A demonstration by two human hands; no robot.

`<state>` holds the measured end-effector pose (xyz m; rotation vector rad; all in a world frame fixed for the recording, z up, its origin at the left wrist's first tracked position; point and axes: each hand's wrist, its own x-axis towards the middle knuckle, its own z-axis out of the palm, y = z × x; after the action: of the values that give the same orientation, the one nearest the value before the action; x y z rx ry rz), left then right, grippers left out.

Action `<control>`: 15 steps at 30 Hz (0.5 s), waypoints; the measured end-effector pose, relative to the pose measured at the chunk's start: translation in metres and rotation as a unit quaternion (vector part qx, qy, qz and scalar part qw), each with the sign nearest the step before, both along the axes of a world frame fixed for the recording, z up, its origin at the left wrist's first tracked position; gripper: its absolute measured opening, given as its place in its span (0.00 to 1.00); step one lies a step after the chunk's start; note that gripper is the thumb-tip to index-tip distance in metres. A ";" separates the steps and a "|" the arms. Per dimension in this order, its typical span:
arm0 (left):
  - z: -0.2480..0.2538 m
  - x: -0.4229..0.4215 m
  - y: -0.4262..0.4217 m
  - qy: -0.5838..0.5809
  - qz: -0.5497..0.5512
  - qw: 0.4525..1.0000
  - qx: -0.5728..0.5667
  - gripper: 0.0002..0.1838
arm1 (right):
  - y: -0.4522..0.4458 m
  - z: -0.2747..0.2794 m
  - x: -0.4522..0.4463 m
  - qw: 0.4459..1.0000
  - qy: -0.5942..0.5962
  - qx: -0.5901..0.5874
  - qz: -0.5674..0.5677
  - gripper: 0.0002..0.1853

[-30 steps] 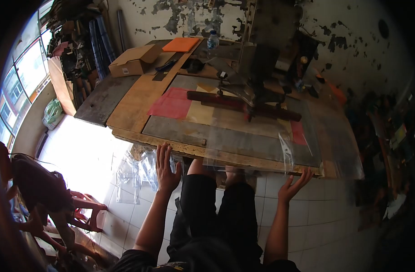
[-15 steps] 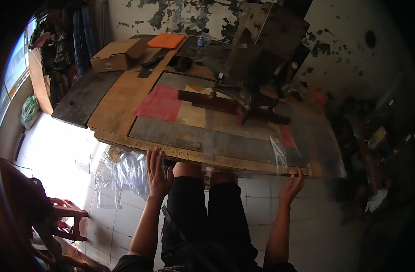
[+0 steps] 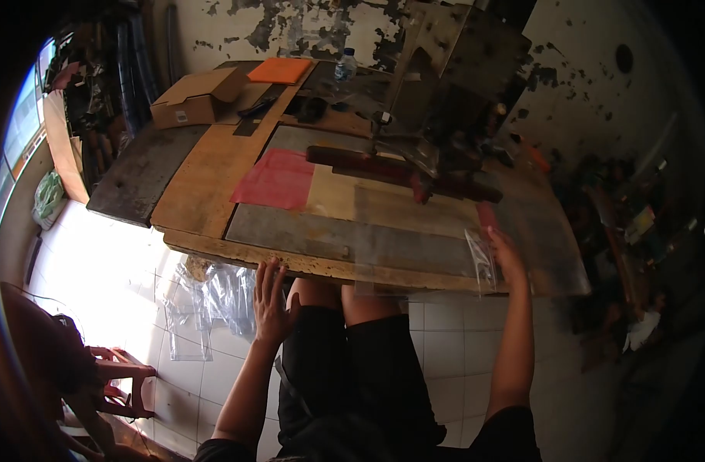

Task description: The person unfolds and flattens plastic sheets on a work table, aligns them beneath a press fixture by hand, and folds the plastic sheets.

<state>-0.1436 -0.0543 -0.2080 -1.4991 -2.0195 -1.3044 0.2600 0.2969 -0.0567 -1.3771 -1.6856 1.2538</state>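
Observation:
My left hand (image 3: 272, 308) is at the worktable's wooden front edge (image 3: 291, 263), its fingers stretched out and the thumb apart, holding nothing. Farther right, my right hand (image 3: 508, 260) lies over the tabletop with fingers extended, beside a crinkled, shiny part of a clear plastic sheet (image 3: 482, 262). Whether its fingertips touch the plastic is hard to tell. The transparent sheet spreads over the right front of the table and hangs slightly past the edge. Behind it, a dark red press bar (image 3: 399, 173) sits above a red sheet (image 3: 274, 181) and a cream sheet (image 3: 333, 194).
A cardboard box (image 3: 194, 100), an orange pad (image 3: 280, 71) and a water bottle (image 3: 345, 65) stand at the back. The tall metal machine body (image 3: 460, 69) rises behind the bar. Clear plastic bags (image 3: 228, 296) hang below the left front edge. A red stool (image 3: 125, 377) is at lower left.
My right hand has moved from the front edge up and inward over the tabletop, beside the plastic. My left hand stays by the edge. The view has shifted slightly.

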 end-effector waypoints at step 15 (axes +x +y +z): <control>0.113 0.006 0.030 -0.038 0.028 0.999 0.002 0.16 | -0.047 0.020 -0.032 0.993 0.121 -0.004 0.008 0.32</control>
<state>-0.1379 -0.0239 -0.0950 -1.3998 -2.0884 -1.3631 0.2282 0.2502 -0.0371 -1.1658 -1.5270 1.3787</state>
